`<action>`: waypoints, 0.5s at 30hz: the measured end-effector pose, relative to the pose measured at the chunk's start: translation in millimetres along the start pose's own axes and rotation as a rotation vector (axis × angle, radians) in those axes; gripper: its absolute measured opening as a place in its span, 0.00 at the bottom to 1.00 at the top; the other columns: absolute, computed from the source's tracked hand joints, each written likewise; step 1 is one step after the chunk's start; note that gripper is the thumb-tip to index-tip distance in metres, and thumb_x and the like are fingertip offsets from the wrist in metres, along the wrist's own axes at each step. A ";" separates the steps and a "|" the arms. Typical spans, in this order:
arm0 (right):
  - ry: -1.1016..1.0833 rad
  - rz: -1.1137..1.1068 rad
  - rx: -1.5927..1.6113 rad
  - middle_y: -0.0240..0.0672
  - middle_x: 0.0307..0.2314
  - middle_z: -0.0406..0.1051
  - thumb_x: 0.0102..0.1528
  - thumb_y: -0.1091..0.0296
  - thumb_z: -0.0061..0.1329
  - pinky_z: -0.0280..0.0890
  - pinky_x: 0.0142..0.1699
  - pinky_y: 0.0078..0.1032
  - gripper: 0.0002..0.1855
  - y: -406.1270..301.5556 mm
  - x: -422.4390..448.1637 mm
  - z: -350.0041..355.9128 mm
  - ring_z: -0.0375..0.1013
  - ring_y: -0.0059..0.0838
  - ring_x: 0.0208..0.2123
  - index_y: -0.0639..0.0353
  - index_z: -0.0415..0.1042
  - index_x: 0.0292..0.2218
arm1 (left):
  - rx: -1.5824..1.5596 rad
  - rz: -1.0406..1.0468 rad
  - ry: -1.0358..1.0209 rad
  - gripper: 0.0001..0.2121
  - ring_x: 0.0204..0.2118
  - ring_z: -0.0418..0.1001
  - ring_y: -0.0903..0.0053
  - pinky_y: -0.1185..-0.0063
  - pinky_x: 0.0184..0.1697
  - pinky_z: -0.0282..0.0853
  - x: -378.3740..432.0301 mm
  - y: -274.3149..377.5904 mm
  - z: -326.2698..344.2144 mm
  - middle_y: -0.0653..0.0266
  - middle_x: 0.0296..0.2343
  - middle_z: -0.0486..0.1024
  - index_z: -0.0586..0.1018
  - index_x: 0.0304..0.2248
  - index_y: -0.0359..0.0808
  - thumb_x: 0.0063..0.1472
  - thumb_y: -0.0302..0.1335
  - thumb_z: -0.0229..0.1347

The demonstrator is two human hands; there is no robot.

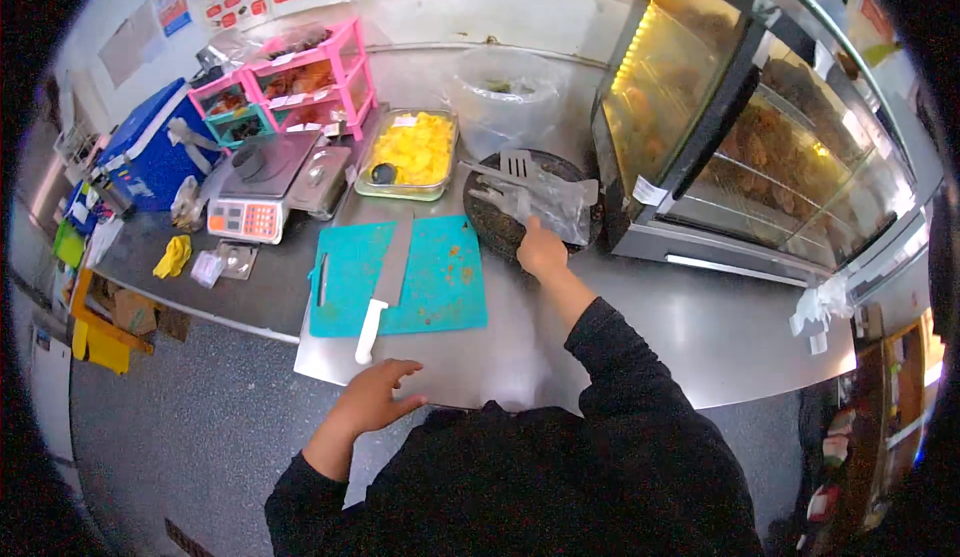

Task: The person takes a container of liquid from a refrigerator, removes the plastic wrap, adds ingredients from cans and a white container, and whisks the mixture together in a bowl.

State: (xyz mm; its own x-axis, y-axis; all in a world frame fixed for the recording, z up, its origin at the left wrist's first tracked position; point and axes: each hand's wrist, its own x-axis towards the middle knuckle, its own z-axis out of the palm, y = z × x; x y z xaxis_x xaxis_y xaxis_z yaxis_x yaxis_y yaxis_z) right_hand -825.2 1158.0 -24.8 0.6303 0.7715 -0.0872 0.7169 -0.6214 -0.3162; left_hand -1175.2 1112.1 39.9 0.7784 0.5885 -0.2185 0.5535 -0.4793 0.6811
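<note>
My right hand [544,249] reaches over a dark round speckled board [491,230], its fingers curled at the near edge of crumpled clear plastic [562,212]. Whether the fingers grip the plastic or a handle beneath it is hidden. A grey slotted turner [517,165] lies on that board among other flat utensils. My left hand [382,399] hovers by the front edge of the steel table, empty, fingers apart. Just beyond it is the white handle of a large kitchen knife [395,260], which rests across a teal cutting board [442,302] strewn with orange-brown crumbs.
Behind the cutting board stands a glass tray [364,185] of yellow food pieces. A clear plastic tub [502,118] is by the wall. A lit glass food cabinet [742,257] bounds the right. Leftward are a digital scale [247,219], pink drawers [356,76] and a blue cooler box [142,144].
</note>
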 end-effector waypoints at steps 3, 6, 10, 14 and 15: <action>-0.081 0.076 -0.021 0.50 0.32 0.66 0.47 0.68 0.34 0.63 0.38 0.37 0.18 4.1 11.9 -4.0 0.68 0.46 0.35 0.60 0.57 0.41 | 0.059 0.174 -0.065 0.23 0.33 0.68 0.67 0.75 0.36 0.65 42.1 -6.4 -38.1 0.57 0.35 0.68 0.69 0.39 0.37 0.44 0.39 0.57; -0.098 0.128 0.000 0.52 0.32 0.67 0.47 0.68 0.34 0.62 0.38 0.37 0.19 2.5 21.9 -4.1 0.68 0.47 0.34 0.61 0.55 0.42 | 0.261 0.500 0.027 0.22 0.36 0.66 0.65 0.72 0.41 0.62 116.9 -26.2 -64.3 0.57 0.35 0.68 0.69 0.40 0.38 0.45 0.40 0.55; -0.113 0.173 0.071 0.52 0.33 0.66 0.45 0.66 0.38 0.62 0.39 0.38 0.21 7.4 11.2 -8.9 0.67 0.47 0.35 0.60 0.54 0.42 | 0.387 0.629 0.178 0.20 0.40 0.63 0.64 0.70 0.42 0.60 272.6 -31.9 -79.2 0.59 0.36 0.67 0.69 0.38 0.38 0.44 0.35 0.54; 0.071 0.138 0.158 0.51 0.32 0.66 0.41 0.72 0.41 0.59 0.39 0.39 0.21 19.2 -2.1 11.3 0.65 0.50 0.35 0.57 0.55 0.40 | 0.557 0.715 0.353 0.17 0.42 0.63 0.66 0.70 0.42 0.60 405.5 -28.9 -64.0 0.60 0.35 0.68 0.70 0.38 0.41 0.45 0.34 0.53; 0.065 0.156 0.132 0.49 0.35 0.64 0.41 0.69 0.42 0.60 0.40 0.38 0.23 20.0 -3.7 13.1 0.65 0.48 0.36 0.55 0.55 0.41 | 0.544 0.731 0.340 0.17 0.42 0.63 0.66 0.70 0.42 0.60 424.6 -31.6 -56.0 0.60 0.35 0.68 0.70 0.38 0.41 0.45 0.34 0.53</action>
State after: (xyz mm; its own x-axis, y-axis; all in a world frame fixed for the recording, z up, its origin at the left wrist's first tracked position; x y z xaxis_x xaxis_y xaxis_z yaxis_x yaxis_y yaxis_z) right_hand -817.1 1144.5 -43.2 0.7513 0.6545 -0.0852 0.5667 -0.7058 -0.4251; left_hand -878.8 1413.6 -35.3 0.9047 0.1418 0.4017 0.0952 -0.9864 0.1338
